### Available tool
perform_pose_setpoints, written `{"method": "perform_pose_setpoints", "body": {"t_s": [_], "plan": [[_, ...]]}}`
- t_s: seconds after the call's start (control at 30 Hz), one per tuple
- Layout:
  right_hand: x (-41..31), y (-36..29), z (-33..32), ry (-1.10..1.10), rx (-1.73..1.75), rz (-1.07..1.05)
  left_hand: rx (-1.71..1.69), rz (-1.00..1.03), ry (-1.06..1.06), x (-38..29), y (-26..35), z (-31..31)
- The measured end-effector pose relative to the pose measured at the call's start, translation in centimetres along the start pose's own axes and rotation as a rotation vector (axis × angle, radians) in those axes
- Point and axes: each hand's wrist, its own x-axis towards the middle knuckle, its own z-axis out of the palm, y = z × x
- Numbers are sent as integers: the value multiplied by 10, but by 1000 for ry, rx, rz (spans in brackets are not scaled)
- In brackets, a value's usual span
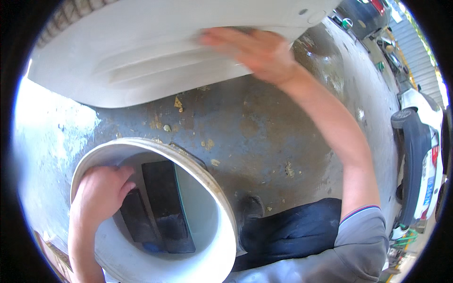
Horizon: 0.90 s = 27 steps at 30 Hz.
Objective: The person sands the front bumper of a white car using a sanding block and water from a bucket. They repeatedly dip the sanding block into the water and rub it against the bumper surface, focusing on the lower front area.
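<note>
My right hand (262,53), blurred and with its fingers stretched out, is on or just over a white car body panel (159,46), near the lower edge. Whether it touches the panel or holds something flat under the fingers cannot be told. My left hand (102,191) reaches over the rim of a large white plastic bucket (226,205) at the lower left, thumb and a finger apart. Inside the bucket are two dark rectangular blocks or pads (164,198) and a small blue thing (151,247), seemingly in water. The left fingertips are partly hidden.
The concrete floor (254,134) is stained and has scattered debris. A black shoe (253,207) is beside the bucket. A white car (421,141) with a detached-looking dark bumper part stands at the right, a dark car (364,21) at the upper right. A ribbed hose-like edge runs along the top left.
</note>
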Motion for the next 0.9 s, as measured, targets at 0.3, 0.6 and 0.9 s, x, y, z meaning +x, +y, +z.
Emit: {"method": "perform_pose_setpoints", "body": {"t_s": [0.3,0.6,0.9], "plan": [[100,-71,57,-41,8,99,48,77,110,-10,-9,16],[-147,89,-68,-101,-397,210,65,53,110,-4,-3,15],[-61,-11,-47,21,212,258,82,34,46,-5,-1,5]]}}
